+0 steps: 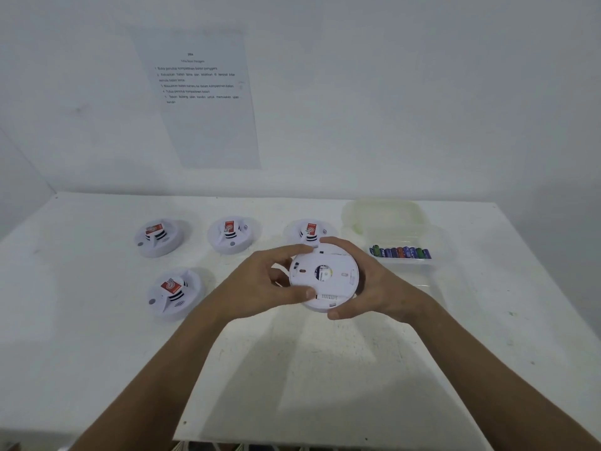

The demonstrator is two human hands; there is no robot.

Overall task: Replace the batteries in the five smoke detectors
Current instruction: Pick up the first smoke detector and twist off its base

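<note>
I hold a round white smoke detector [325,278] above the table, its flat back plate turned toward me. My left hand [266,281] grips its left rim with thumb and fingers. My right hand [374,281] wraps around its right rim. Several other white detectors lie on the table with red labels up: one at back left [158,237], one at back middle [231,236], one just behind my hands [309,230], one at front left [174,292]. A row of batteries [401,252] lies in a clear tray [435,255] at the right.
A second clear container [383,211] stands behind the battery tray. A printed instruction sheet [201,92] hangs on the white wall behind the table. The white table [292,369] ends at a near edge at the bottom of the view.
</note>
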